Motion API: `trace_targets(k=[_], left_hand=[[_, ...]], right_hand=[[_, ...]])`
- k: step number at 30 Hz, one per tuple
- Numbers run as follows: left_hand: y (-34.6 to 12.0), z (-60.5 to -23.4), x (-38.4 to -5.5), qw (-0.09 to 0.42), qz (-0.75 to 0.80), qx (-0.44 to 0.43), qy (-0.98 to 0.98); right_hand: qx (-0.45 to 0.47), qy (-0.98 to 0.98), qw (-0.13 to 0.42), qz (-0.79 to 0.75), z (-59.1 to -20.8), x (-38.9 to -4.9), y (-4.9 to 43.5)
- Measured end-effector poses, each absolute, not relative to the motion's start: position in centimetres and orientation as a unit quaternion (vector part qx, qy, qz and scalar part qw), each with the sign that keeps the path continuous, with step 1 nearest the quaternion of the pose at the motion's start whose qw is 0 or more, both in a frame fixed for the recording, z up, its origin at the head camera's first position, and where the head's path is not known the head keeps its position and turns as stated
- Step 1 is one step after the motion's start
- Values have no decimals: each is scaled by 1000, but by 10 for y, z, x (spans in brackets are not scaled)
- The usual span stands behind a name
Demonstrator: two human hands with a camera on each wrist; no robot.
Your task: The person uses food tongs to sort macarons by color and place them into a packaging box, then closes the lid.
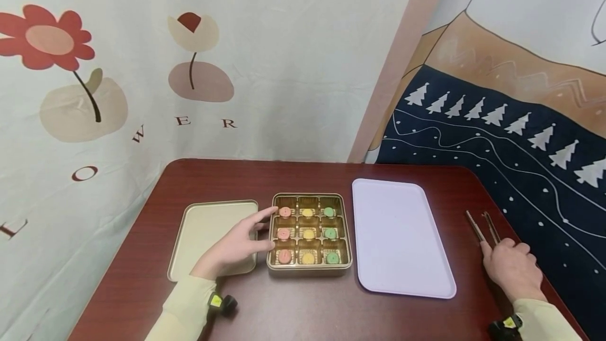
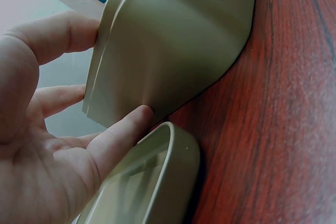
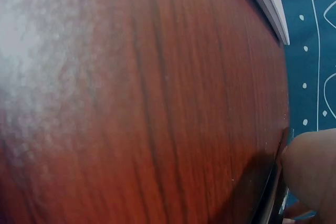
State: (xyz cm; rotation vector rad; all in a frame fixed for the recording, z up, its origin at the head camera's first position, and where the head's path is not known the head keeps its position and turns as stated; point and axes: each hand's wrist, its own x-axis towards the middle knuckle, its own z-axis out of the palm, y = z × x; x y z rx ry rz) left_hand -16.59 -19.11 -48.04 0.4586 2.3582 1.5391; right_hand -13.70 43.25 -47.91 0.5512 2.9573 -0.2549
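Observation:
A gold square tin stands mid-table, divided into compartments in rows of three. Each holds a small round piece: pink pieces in the left column, yellow pieces in the middle, green pieces on the right. My left hand touches the tin's left side with spread fingers; the left wrist view shows the thumb and fingertips against its wall. At the table's right edge, my right hand holds metal tongs, their tips apart and pointing away.
Left of the tin lies a gold lid, partly beneath my left hand and forearm in the head view. A pale lilac tray lies between the tin and the tongs. Behind the dark red table hang printed curtains.

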Motion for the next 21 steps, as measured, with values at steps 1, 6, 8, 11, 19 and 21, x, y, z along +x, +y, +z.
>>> trace_targets(k=[1,6,8,11,19,21], left_hand=[[-191,-480,-166,144,533,159,818],[-191,-480,-166,143,530,158,820],[-191,-480,-166,144,531,159,820],[-190,-480,-166,144,532,158,819],[-190,-477,-166,152,539,150,815],[-192,-476,-166,152,539,151,814]], right_hand=[[180,978,65,-85,-479,-137,433],[169,980,61,-90,-478,-135,434],[168,980,52,-94,-478,-134,433],[164,981,31,-97,-478,-134,430],[92,980,-109,-135,-474,-137,412],[58,976,-134,-160,-471,-139,402]])
